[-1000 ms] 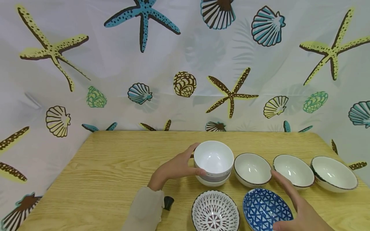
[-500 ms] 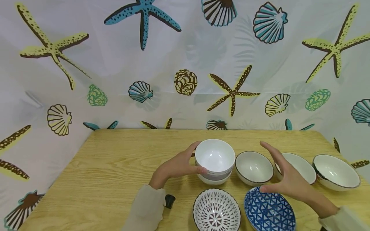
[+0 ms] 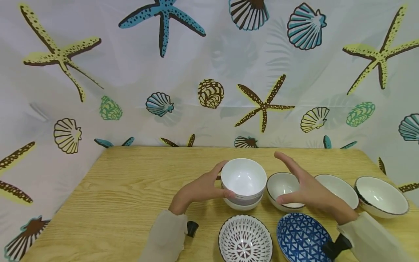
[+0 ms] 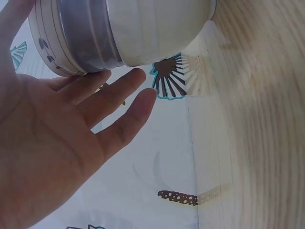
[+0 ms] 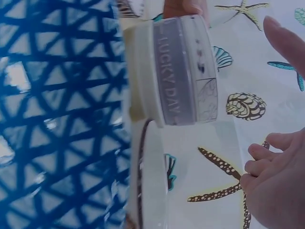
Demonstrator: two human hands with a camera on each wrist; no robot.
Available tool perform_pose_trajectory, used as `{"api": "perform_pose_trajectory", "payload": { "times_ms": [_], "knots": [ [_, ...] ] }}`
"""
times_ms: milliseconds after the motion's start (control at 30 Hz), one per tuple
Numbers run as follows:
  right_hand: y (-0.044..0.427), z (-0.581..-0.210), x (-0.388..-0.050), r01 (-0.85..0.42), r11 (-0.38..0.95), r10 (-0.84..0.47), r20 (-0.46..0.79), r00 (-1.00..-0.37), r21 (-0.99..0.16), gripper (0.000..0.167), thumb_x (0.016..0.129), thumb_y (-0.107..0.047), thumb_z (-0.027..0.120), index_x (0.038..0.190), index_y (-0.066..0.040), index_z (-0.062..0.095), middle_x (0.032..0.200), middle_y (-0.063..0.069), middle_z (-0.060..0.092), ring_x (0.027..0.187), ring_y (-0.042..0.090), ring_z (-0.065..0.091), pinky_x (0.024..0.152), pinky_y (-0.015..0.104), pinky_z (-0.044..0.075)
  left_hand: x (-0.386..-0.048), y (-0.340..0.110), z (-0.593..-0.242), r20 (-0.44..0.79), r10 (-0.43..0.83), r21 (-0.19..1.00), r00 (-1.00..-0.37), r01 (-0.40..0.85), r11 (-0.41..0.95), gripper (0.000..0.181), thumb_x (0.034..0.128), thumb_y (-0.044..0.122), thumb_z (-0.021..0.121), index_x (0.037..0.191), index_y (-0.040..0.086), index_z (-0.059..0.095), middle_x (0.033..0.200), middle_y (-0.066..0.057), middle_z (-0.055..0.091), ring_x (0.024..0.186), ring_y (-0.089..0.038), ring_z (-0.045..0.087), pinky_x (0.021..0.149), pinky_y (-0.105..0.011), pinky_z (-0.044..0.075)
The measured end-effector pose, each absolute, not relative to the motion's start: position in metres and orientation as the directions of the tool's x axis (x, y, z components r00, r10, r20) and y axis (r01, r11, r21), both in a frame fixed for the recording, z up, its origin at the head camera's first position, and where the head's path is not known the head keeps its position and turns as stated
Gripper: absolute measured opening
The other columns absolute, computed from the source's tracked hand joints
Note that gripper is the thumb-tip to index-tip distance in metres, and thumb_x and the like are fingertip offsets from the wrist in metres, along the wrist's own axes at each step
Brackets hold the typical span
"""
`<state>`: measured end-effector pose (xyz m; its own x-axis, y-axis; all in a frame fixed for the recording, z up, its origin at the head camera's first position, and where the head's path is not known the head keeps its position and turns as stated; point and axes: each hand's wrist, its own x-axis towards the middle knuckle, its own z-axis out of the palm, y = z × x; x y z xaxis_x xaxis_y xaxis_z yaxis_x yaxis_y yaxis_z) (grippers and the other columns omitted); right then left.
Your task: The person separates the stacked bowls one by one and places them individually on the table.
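A white bowl (image 3: 243,176) with a grey band sits on top of a cream bowl (image 3: 243,206); in the right wrist view the grey band (image 5: 174,71) reads "LUCKY DAY". My left hand (image 3: 203,187) grips this stack from the left, thumb in front and fingers at the back. In the left wrist view, fingertips touch the stack's side (image 4: 90,33). Over the dark-rimmed cream bowl (image 3: 283,185) just right of the stack, my right hand (image 3: 307,189) hovers with thumb and forefinger spread wide, holding nothing. Its hand partly hides that bowl.
Two more dark-rimmed bowls stand to the right, a middle one (image 3: 340,189) and an end one (image 3: 381,196) that seems stacked. Nearer me lie a brown-patterned bowl (image 3: 245,238) and a blue triangle-patterned dish (image 3: 302,236). A shell-print cloth (image 3: 183,69) hangs behind the wooden table (image 3: 124,203).
My right hand has moved left and away from me, from over the blue dish toward the stack, its fingers still spread. The left hand keeps its hold on the stack.
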<state>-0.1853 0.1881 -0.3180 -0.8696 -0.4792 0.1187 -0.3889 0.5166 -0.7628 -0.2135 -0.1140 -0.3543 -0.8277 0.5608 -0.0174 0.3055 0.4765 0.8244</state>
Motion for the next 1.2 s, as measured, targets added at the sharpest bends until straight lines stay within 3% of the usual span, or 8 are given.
{"api": "perform_pose_trajectory", "payload": {
  "times_ms": [367, 600, 867, 1200],
  "knots": [
    [0.165, -0.326, -0.204, -0.41, 0.433, -0.522, 0.148, -0.84, -0.803, 0.111, 0.07, -0.031, 0.085, 0.154, -0.016, 0.013, 0.16, 0.013, 0.013, 0.145, 0.042, 0.007, 0.11, 0.068, 0.011, -0.218, -0.112, -0.36, -0.098, 0.595, 0.84, -0.798, 0.254, 0.479, 0.103, 0.0804, 0.035, 0.077, 0.154, 0.009, 0.009, 0.155, -0.015, 0.027, 0.14, -0.036, 0.032, 0.113, -0.053, 0.028],
    [0.156, -0.337, -0.206, -0.37, 0.418, -0.528, 0.109, -0.842, -0.829, 0.113, 0.07, -0.04, 0.084, 0.154, -0.016, 0.012, 0.16, 0.013, 0.01, 0.146, 0.042, 0.007, 0.112, 0.064, 0.014, -0.221, -0.114, -0.365, -0.108, 0.577, 0.849, -0.81, 0.227, 0.477, 0.102, 0.0799, 0.035, 0.077, 0.154, 0.011, 0.011, 0.155, -0.013, 0.028, 0.139, -0.035, 0.033, 0.111, -0.052, 0.03],
    [0.149, -0.347, -0.207, -0.341, 0.376, -0.549, 0.089, -0.831, -0.861, 0.117, 0.068, -0.036, 0.086, 0.153, -0.009, 0.011, 0.159, 0.018, 0.012, 0.145, 0.04, 0.012, 0.113, 0.061, 0.014, -0.222, -0.119, -0.373, -0.092, 0.548, 0.852, -0.831, 0.219, 0.476, 0.102, 0.0765, 0.042, 0.079, 0.153, 0.017, 0.015, 0.153, -0.008, 0.032, 0.137, -0.034, 0.036, 0.11, -0.055, 0.032],
    [0.142, -0.358, -0.213, -0.302, 0.396, -0.521, 0.059, -0.852, -0.867, 0.117, 0.065, -0.037, 0.087, 0.154, -0.015, 0.013, 0.155, 0.019, 0.022, 0.138, 0.044, 0.028, 0.108, 0.066, 0.024, -0.224, -0.121, -0.375, -0.09, 0.567, 0.866, -0.819, 0.216, 0.451, 0.103, 0.0769, 0.04, 0.079, 0.154, 0.021, 0.014, 0.153, -0.008, 0.032, 0.135, -0.036, 0.038, 0.108, -0.057, 0.032]
  ]
}}
